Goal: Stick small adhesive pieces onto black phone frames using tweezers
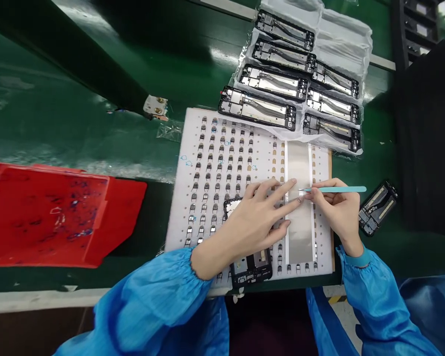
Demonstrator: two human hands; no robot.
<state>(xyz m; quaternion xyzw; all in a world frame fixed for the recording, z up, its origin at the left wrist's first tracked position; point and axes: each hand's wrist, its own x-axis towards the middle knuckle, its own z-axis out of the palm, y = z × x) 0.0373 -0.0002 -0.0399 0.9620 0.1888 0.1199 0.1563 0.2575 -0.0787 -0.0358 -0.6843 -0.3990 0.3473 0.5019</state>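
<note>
My right hand (335, 205) pinches light-blue tweezers (341, 189), whose tips point left over a grey strip sheet (300, 237) with white edges. Fingers spread, my left hand (263, 212) reaches across a phone frame (250, 269) and rests its fingertips on the strip sheet. My left hand and forearm hide the middle of that frame. Under the sheet and the frame lies a white foam board (183, 163), set with rows of small metal clips (218, 165). Whether the tweezer tips grip anything is too small to tell.
A white padded tray (341, 34) with several phone frames (259, 106) overlaps the board's far edge. Another phone frame (378, 207) lies on the green table (141, 143) at right. A red bin (122, 212) stands at left. A dark post (96, 64) slants across the upper left.
</note>
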